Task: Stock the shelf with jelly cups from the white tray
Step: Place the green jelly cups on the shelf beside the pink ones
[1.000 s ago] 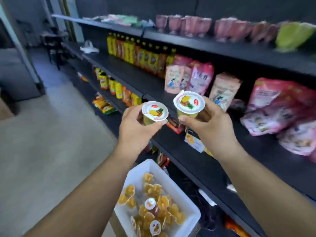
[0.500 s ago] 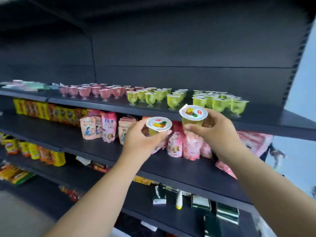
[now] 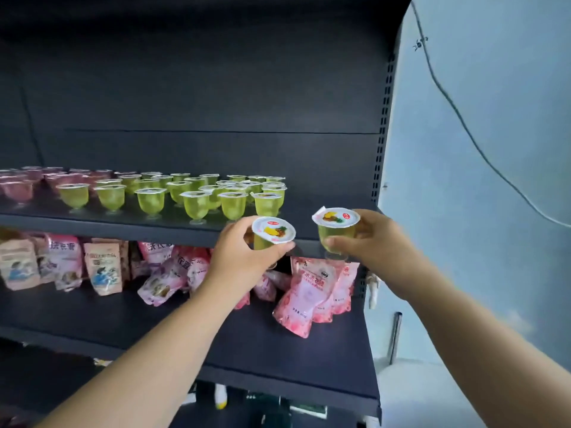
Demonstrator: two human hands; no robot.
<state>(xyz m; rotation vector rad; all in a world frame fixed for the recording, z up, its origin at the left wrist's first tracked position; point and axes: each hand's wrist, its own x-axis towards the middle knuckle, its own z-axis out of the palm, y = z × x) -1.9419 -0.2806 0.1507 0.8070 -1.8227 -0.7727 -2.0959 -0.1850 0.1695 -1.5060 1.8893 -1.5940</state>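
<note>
Here the top shelf (image 3: 92, 219) carries pink jelly cups (image 3: 21, 189) at its left end, then rows of green jelly cups (image 3: 197, 196) that run toward the middle, with bare board from there to the right end. Below, pink snack pouches (image 3: 304, 299) lie along the back of the next shelf.

The left hand (image 3: 241, 257) grips a green jelly cup (image 3: 272, 234) round its body, fingers curled under the printed lid, just below the top shelf's front edge. The right hand (image 3: 375, 242) grips a second jelly cup (image 3: 336, 228) the same way, held near the shelf's right front corner.

Both cups look ready to go on the bare stretch right of the green rows. It would be best to lift them over the front edge, keep them upright, and set them down on their narrow feet in line with the front row, clear of its last cup. The white tray is out of view.
</note>
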